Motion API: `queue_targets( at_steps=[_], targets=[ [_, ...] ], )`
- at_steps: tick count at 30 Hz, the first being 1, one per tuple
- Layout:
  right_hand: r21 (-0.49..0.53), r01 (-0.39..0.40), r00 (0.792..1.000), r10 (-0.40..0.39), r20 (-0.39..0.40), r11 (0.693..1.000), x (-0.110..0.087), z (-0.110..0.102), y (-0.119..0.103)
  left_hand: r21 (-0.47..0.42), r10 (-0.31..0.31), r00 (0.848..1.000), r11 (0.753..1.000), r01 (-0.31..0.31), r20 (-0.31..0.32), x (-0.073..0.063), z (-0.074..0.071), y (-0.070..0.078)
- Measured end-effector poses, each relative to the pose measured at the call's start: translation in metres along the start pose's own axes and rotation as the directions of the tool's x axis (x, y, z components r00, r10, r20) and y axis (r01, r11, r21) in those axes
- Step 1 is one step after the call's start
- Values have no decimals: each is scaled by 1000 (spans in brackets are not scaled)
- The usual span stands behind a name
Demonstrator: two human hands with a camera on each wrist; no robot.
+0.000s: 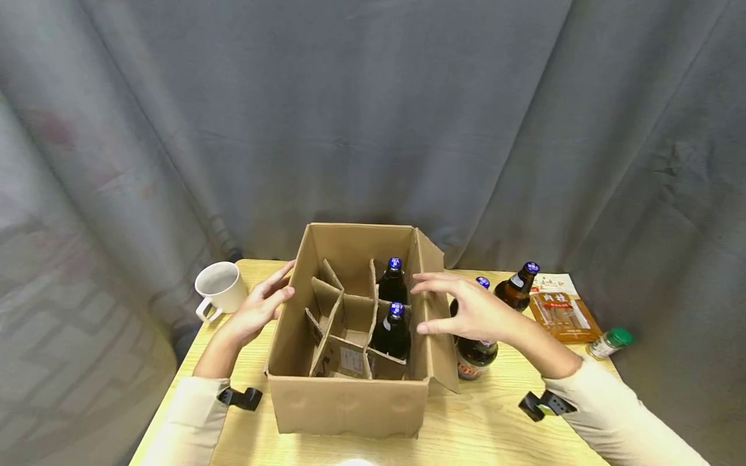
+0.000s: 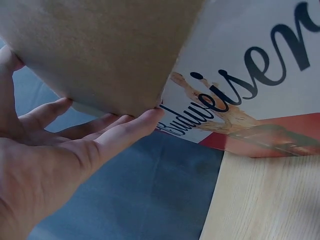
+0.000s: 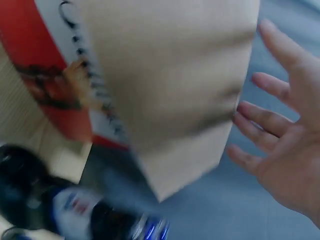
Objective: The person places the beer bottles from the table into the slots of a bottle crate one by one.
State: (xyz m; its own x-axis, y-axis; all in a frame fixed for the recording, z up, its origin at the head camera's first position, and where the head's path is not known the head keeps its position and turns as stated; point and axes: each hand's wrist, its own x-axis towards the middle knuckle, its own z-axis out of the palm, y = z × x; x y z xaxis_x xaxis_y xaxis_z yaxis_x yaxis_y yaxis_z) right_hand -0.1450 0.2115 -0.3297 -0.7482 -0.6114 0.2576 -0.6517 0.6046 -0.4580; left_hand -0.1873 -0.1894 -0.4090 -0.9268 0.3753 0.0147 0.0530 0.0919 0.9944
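Note:
An open cardboard box (image 1: pixel 350 406) stands on the table, with cardboard dividers (image 1: pixel 357 305) forming compartments inside. Two dark bottles with blue caps, a rear bottle (image 1: pixel 392 286) and a front bottle (image 1: pixel 390 336), sit upright in its right-hand compartments. My left hand (image 1: pixel 253 314) is at the box's left side, its extended fingertips touching the edge of a brown flap (image 2: pixel 105 55) in the left wrist view. On the other side, my right hand (image 1: pixel 469 307) is spread beside the raised right flap (image 1: pixel 441 336), fingertips right at its edge. Neither hand grasps a bottle.
A white mug (image 1: pixel 224 291) stands left of the box. To the right are a front bottle (image 1: pixel 476 355), a bottle cap (image 1: pixel 482 282) partly behind my hand, and a brown bottle (image 1: pixel 515 291). Farther right lie a brown packet (image 1: pixel 562 314) and a green-capped jar (image 1: pixel 609 343).

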Motion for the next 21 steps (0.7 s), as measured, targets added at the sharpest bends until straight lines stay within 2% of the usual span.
queue_targets(
  at_steps=[6, 10, 14, 18, 21],
  targets=[
    [64, -130, 986, 136, -99, 989, -54, -15, 26, 2, 6, 1000, 1000, -6, -10, -1, 1, 0],
    [84, -228, 966, 236, -108, 970, -81, -16, 38, 6, -1, 1000, 1000, 2, -19, -2, 1, -1],
    [109, -287, 952, 296, -80, 952, -98, -5, 51, 11, -3, 1000, 1000, 4, -20, -1, 1, -2],
    [137, -302, 948, 312, -62, 943, -105, 11, 64, 6, -5, 1000, 1000, 5, -17, 0, 0, -2],
    [129, -295, 947, 308, -90, 947, -106, 20, 70, -7, -3, 1000, 1000, 3, -15, 0, 0, -2]
  ],
)
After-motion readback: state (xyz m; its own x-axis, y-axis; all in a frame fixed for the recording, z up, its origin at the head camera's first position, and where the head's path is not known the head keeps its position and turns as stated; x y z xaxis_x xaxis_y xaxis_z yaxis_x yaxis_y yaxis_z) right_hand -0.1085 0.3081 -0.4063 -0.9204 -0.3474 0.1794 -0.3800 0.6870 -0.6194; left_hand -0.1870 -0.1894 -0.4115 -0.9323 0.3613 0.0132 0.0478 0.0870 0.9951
